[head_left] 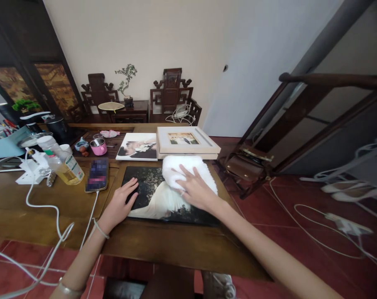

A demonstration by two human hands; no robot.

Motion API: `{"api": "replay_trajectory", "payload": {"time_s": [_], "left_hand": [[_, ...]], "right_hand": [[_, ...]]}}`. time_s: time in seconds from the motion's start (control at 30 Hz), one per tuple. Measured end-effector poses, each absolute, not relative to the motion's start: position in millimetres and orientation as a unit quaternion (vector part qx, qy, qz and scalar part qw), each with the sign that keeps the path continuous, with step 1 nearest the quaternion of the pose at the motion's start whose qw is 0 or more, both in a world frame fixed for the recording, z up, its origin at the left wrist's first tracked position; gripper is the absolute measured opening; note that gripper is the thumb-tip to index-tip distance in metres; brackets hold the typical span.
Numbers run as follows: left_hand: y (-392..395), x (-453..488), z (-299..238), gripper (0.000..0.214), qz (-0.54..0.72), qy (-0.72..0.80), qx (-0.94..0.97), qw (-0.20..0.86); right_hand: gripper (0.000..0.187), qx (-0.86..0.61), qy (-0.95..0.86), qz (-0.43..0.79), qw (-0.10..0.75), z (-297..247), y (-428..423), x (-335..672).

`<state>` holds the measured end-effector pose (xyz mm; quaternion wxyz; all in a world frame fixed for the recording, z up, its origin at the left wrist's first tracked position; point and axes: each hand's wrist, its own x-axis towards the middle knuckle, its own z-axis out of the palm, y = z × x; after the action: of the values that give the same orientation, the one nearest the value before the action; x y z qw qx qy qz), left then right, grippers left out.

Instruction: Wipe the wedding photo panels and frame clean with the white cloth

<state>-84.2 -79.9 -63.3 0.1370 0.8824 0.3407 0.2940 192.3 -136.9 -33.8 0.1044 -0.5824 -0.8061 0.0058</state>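
Observation:
A large dark photo print (151, 187) lies flat on the wooden table (51, 207) in front of me. My left hand (120, 203) rests flat on its left edge, fingers stretched out. My right hand (196, 189) presses with spread fingers on a white cloth (179, 168) that lies on the print's upper right part. Behind the print a white framed picture (187, 141) sits on a stack, with another photo print (138, 147) to its left.
A phone (97, 174) on a white cable lies left of the print. Further left are a bottle (64, 164), a pink cup (99, 147) and a white power strip (31, 172). Carved chairs stand at the wall. Cables trail over the red floor at right.

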Motion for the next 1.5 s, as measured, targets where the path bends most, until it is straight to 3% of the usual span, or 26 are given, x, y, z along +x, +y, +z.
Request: {"api": "replay_trajectory", "payload": {"time_s": [0.27, 0.67, 1.0, 1.33, 1.5], "left_hand": [[-81.0, -82.2, -62.2, 0.034, 0.306, 0.342, 0.877, 0.139], [-79.9, -84.5, -64.6, 0.035, 0.298, 0.338, 0.883, 0.130], [-81.6, -83.1, -61.1, 0.035, 0.286, 0.344, 0.886, 0.124], [-80.1, -83.3, -62.6, 0.034, 0.294, 0.338, 0.884, 0.131], [-80.6, -83.2, -61.7, 0.034, 0.298, 0.339, 0.881, 0.139]], "right_hand": [[0.027, -0.474, -0.869, 0.084, 0.110, -34.0, -233.3, 151.8], [0.037, -0.605, -0.787, 0.012, 0.117, -30.9, -109.7, 186.4], [0.030, -0.461, -0.872, 0.127, 0.109, -29.9, -226.0, 119.8], [0.039, -0.564, -0.811, 0.062, 0.141, -23.3, -103.9, 159.9], [0.036, -0.586, -0.799, 0.041, 0.128, -27.3, -117.9, 136.6]]}}
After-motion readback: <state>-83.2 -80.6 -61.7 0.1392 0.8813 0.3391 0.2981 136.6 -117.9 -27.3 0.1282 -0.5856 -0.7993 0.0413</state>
